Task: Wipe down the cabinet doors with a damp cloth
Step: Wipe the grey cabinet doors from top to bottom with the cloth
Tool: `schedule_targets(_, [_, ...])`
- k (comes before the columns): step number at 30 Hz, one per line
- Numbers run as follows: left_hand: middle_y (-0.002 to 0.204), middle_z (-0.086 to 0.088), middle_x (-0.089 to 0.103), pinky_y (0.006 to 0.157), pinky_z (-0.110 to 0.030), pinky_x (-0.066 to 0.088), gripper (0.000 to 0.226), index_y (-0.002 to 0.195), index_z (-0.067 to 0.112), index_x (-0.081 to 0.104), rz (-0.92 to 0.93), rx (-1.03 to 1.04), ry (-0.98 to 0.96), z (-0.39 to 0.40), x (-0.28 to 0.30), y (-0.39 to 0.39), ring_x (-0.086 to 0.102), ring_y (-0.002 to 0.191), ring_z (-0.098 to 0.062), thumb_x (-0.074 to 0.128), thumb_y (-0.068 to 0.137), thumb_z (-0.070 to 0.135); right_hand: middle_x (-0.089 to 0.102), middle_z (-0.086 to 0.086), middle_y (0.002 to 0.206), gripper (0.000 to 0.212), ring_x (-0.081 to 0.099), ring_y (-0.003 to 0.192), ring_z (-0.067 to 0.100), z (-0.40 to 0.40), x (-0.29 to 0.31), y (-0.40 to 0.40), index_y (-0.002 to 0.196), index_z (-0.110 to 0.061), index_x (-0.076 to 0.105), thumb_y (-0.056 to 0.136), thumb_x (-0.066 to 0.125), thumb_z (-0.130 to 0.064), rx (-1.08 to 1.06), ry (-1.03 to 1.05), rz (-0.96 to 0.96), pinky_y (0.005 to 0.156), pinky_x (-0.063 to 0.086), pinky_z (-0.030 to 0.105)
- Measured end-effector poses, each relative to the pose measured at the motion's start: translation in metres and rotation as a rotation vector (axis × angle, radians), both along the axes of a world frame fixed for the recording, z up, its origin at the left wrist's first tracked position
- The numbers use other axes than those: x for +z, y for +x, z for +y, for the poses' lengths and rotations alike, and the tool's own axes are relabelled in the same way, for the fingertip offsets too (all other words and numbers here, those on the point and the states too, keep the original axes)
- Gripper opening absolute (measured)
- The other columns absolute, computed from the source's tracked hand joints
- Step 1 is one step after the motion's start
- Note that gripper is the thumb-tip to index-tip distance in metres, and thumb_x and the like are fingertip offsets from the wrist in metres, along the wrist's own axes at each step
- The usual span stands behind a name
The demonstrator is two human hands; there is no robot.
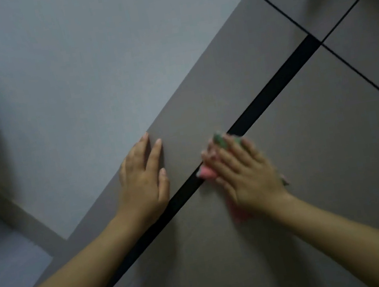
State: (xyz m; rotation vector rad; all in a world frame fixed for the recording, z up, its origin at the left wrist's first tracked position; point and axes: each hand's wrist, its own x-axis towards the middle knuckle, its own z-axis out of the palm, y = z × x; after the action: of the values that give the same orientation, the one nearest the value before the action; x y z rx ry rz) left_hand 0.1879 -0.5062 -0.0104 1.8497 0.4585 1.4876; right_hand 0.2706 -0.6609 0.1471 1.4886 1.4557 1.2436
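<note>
Scene: A person leans both bare arms up against flat, matte grey-brown cabinet doors (286, 165), the panels running diagonally through the middle and right of the frame and split by a broad black gap (273, 85).
Right hand: The right hand (245, 171), just right of frame centre, lies spread and flat, pressing a pink-and-green cloth (206, 172) onto the door beside the black gap; motion blur hints at a stroke under way.
Cloth: Mostly hidden beneath the palm, pink showing at the hand's left edge and below the wrist, green at the fingertips.
Left hand: The left hand (144, 180), at centre, rests open and empty, fingers extended on the narrower panel left of the gap, apparently bracing.
Technique: Keeping the palm flat, pressure even and strokes overlapping along the panel edge would likely serve best; the gap's edge may snag the cloth.
Backdrop: Pale grey wall (71, 62) fills the upper left.
</note>
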Motion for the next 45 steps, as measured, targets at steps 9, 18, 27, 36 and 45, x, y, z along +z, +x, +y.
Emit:
schedule_targets(9, [0.143,-0.020,0.042,0.108,-0.045,0.029,0.059,0.139,-0.001,0.043,0.025,-0.031,-0.021,0.014,-0.033,-0.008,0.031,0.130,-0.025,0.035,0.089,0.031,0.016,0.008,0.157,0.056,0.012,0.146,0.032,0.082,-0.027,-0.008,0.150,-0.014,0.024,0.099,0.028,-0.036,0.006,0.052,0.028,0.118,0.007,0.046])
schedule_targets(18, [0.154,-0.016,0.027,0.111,-0.039,0.016,0.066,0.150,0.013,0.028,0.151,-0.096,-0.021,0.015,-0.047,-0.019,0.019,0.139,-0.024,0.027,0.090,0.042,0.020,0.014,0.156,0.058,0.014,0.146,0.031,0.059,-0.023,-0.011,0.150,-0.012,0.025,0.098,0.027,-0.038,0.001,0.004,0.044,0.117,0.012,0.046])
schedule_targets(27, [0.143,-0.015,0.039,0.107,-0.045,0.033,0.066,0.149,0.016,0.029,0.152,-0.173,-0.141,0.022,-0.083,-0.019,0.039,0.128,-0.031,0.029,0.089,0.043,0.014,0.009,0.156,0.055,0.003,0.147,0.028,0.013,-0.097,-0.002,0.148,-0.015,0.029,0.098,0.027,-0.038,-0.025,-0.250,0.055,0.120,-0.002,0.042])
schedule_targets(36, [0.152,-0.009,0.034,0.110,-0.032,0.029,0.070,0.151,0.009,0.021,0.248,-0.213,-0.167,0.035,-0.095,-0.035,0.036,0.137,-0.023,0.032,0.089,0.039,0.003,0.013,0.157,0.059,0.008,0.146,0.033,0.100,-0.094,-0.017,0.151,-0.009,0.015,0.100,0.023,-0.038,0.000,0.039,0.121,0.118,0.003,0.046])
schedule_targets(45, [0.155,-0.012,0.027,0.116,-0.036,0.021,0.069,0.151,0.007,0.018,0.256,-0.241,-0.151,0.029,-0.108,-0.036,0.027,0.142,-0.024,0.034,0.091,0.037,0.019,0.012,0.155,0.056,0.011,0.145,0.031,0.037,-0.110,-0.005,0.148,-0.015,0.027,0.098,0.023,-0.039,-0.017,-0.246,0.084,0.120,0.000,0.042])
